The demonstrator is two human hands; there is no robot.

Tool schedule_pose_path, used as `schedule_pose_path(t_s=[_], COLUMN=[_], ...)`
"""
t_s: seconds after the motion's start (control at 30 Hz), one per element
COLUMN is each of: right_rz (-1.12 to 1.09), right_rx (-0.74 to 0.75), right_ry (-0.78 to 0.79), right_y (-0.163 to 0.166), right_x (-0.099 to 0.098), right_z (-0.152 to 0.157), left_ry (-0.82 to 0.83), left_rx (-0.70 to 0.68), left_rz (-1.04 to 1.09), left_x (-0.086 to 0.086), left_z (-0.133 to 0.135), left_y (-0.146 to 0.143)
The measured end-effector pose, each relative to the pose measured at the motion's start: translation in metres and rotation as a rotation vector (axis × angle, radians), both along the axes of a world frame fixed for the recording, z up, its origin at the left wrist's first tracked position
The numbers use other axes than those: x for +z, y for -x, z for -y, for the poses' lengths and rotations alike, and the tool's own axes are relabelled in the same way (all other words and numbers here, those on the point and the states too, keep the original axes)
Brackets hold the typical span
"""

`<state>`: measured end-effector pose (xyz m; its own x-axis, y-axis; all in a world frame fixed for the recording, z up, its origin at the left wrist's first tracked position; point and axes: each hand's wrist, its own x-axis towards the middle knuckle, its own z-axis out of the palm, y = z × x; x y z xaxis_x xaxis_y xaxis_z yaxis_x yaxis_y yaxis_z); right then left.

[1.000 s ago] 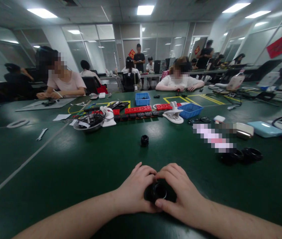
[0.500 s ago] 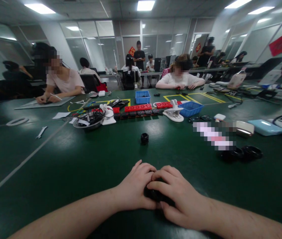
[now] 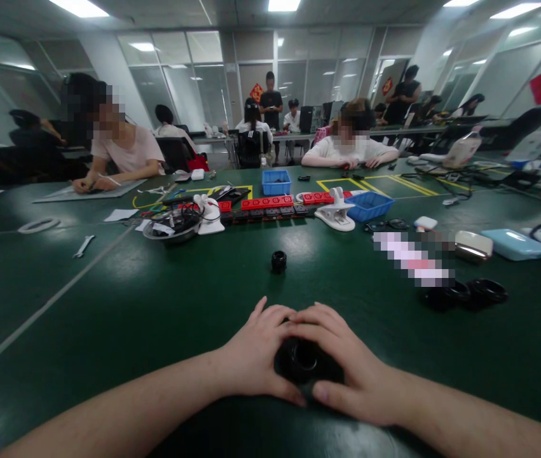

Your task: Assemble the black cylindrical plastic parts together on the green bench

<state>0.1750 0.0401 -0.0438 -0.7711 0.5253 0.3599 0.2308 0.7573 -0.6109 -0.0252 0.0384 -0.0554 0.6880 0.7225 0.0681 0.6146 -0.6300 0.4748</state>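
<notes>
At the near edge of the green table, my left hand and my right hand curve round a glossy black round part with a hole in its middle. The fingers of both hands meet over its far side, and the thumbs lie on its near side. My palms hide its outer edge. Beyond the hands, a small black ribbed ring-shaped part stands by itself on the table. To the right, two larger black rings lie side by side.
Across the table runs a row of red and black blocks. Near it are white clips, blue bins and a bowl of cables. A wrench lies left. Several people sit or stand beyond.
My right hand has shifted off the top of the black round part to its right side, so the hole now shows. The thumbs have drawn slightly apart.
</notes>
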Motion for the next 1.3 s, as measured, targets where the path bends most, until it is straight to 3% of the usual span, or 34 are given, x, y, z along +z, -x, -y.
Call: schedule_pose_path(t_s=[0.2,0.3,0.4,0.5,0.6,0.77,0.9,1.03,1.3], right_rz=[0.052,0.185,0.301,0.335,0.331,0.320,0.325,0.317,0.276], right_rx=[-0.027,0.021,0.065,0.072,0.061,0.071,0.051,0.020,0.031], right_ry=[0.247,0.234,0.171,0.168,0.175,0.129,0.140,0.147,0.140], right_y=[-0.009,-0.010,-0.010,-0.009,-0.007,-0.003,-0.001,0.000,-0.001], right_x=[-0.007,-0.006,-0.007,-0.009,-0.012,-0.014,-0.012,-0.010,-0.013], right_z=[-0.024,-0.027,-0.027,-0.027,-0.026,-0.026,-0.025,-0.023,-0.025], left_ry=[-0.197,-0.178,-0.042,0.096,0.154,0.026,-0.057,-0.138,-0.365], left_rx=[0.153,0.072,-0.082,-0.225,-0.265,-0.276,-0.150,0.038,0.286], left_rz=[0.132,0.163,0.124,0.058,0.011,-0.072,-0.239,-0.409,-0.387], left_x=[0.044,0.064,0.072,0.072,0.072,0.077,0.074,0.060,0.030], left_z=[0.006,0.011,0.015,0.015,0.014,0.012,0.010,0.011,0.020], left_y=[0.011,0.012,0.009,0.001,-0.007,-0.025,-0.041,-0.055,-0.060])
